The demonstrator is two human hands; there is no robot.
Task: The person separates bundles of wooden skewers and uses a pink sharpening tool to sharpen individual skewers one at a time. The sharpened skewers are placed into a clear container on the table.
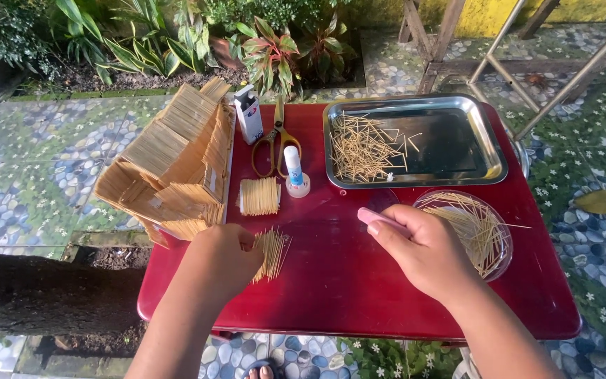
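My left hand (220, 263) rests on the red table (345, 281), its fingers pinching one end of a flat row of toothpicks (273, 253). My right hand (422, 249) hovers at the table's middle right, fingers closed around a small pink object (373, 217) that sticks out toward the left. Just right of that hand stands a clear round bowl (505, 245) holding loose toothpicks. A second glued toothpick panel (259, 196) lies behind the left hand.
A toothpick model house (173, 165) stands at the table's left edge. Behind are a small white box (249, 114), scissors (277, 144), a glue bottle (294, 172) and a metal tray (457, 147) with scattered toothpicks. Plants and tiled ground surround the table.
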